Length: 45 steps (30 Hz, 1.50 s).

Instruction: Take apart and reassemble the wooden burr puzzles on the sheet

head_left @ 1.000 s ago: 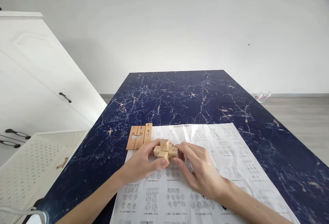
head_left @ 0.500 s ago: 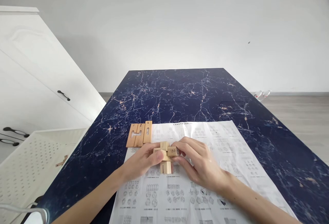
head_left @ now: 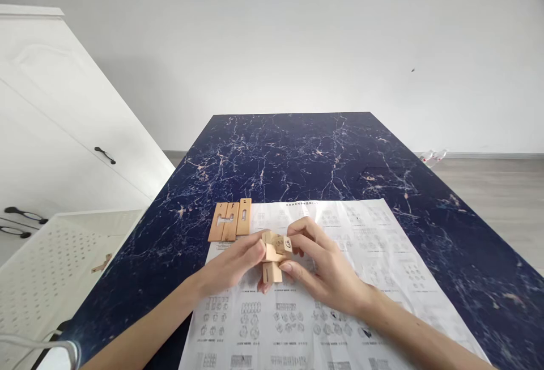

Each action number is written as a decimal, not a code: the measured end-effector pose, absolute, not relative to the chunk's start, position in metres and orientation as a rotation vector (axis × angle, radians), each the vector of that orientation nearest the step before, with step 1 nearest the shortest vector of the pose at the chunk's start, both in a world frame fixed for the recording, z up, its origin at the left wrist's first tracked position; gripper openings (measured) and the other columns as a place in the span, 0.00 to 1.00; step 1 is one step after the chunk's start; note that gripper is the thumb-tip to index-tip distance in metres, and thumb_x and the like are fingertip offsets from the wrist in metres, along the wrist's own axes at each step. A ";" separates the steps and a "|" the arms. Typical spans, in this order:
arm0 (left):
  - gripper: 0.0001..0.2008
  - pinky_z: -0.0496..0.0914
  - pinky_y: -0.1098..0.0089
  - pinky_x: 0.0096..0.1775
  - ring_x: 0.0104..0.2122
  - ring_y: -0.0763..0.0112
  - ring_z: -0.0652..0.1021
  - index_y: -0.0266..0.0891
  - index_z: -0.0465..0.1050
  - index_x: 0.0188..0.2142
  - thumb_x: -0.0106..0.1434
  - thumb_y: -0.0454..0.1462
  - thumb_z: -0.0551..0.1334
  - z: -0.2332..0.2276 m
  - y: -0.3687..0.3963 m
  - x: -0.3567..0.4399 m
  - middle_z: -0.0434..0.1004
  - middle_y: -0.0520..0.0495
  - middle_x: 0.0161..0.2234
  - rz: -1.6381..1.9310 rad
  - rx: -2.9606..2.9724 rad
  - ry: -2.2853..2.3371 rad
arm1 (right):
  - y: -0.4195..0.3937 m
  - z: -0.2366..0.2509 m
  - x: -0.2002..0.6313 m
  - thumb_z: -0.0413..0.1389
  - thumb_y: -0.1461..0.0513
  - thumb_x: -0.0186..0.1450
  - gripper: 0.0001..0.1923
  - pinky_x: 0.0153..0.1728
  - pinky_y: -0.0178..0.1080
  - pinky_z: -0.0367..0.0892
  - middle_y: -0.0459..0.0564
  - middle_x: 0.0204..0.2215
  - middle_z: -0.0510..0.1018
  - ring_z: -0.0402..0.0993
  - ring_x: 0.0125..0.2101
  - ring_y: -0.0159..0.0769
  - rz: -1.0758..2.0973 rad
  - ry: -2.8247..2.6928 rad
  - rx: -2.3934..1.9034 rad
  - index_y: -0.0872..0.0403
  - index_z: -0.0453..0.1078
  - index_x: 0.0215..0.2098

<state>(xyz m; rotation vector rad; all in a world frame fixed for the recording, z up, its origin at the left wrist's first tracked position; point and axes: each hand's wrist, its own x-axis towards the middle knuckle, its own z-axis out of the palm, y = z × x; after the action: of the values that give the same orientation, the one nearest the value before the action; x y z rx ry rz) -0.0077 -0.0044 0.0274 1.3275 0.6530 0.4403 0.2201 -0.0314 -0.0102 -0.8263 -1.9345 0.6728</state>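
Left hand (head_left: 232,263) and right hand (head_left: 334,268) both clasp the wooden cluster (head_left: 274,252); uneven pressure could work its near block (head_left: 272,272) loose, dropping it onto the printed sheet (head_left: 369,228).

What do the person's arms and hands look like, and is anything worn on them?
Both forearms are bare, with no sleeves in view. The left hand and right hand are ungloved; no ring, watch or bracelet shows.
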 end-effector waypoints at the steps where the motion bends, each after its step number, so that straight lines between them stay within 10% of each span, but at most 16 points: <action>1: 0.36 0.70 0.66 0.35 0.26 0.71 0.72 0.38 0.72 0.46 0.70 0.69 0.54 0.026 -0.005 -0.008 0.78 0.48 0.31 0.448 1.307 0.669 | -0.031 -0.011 0.220 0.56 0.56 0.79 0.10 0.35 0.42 0.75 0.54 0.44 0.71 0.73 0.37 0.39 0.697 -1.945 -0.825 0.52 0.71 0.41; 8: 0.32 0.49 0.71 0.24 0.21 0.77 0.53 0.41 0.65 0.35 0.73 0.67 0.52 0.017 -0.002 -0.008 0.58 0.58 0.22 0.457 1.150 0.800 | -0.032 -0.013 0.216 0.51 0.63 0.80 0.06 0.35 0.43 0.73 0.53 0.43 0.70 0.71 0.37 0.40 0.759 -1.936 -0.849 0.51 0.68 0.44; 17: 0.25 0.48 0.74 0.22 0.20 0.79 0.50 0.39 0.71 0.36 0.70 0.59 0.65 0.014 0.002 -0.010 0.53 0.61 0.21 0.653 0.956 0.820 | -0.029 -0.011 0.221 0.48 0.61 0.82 0.09 0.39 0.42 0.73 0.50 0.41 0.70 0.71 0.39 0.39 0.690 -1.753 -0.977 0.49 0.70 0.46; 30: 0.16 0.65 0.72 0.25 0.21 0.80 0.70 0.41 0.70 0.57 0.79 0.48 0.59 0.022 -0.002 -0.007 0.78 0.49 0.40 0.752 1.197 0.772 | -0.019 -0.029 0.227 0.49 0.53 0.82 0.13 0.39 0.49 0.76 0.55 0.44 0.76 0.76 0.41 0.48 0.404 -1.967 -1.328 0.50 0.70 0.46; 45: 0.26 0.68 0.72 0.25 0.21 0.76 0.78 0.44 0.59 0.69 0.79 0.50 0.59 0.013 -0.005 -0.007 0.83 0.48 0.40 0.611 1.280 0.783 | -0.025 -0.008 0.227 0.52 0.60 0.81 0.12 0.41 0.45 0.68 0.48 0.34 0.79 0.72 0.36 0.40 0.630 -1.954 -1.026 0.50 0.73 0.40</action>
<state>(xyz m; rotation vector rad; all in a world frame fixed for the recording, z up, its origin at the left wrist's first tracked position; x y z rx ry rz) -0.0068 -0.0053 0.0129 1.2796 0.7830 0.6107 0.2275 -0.0248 -0.0081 -1.0260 -1.9538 0.6299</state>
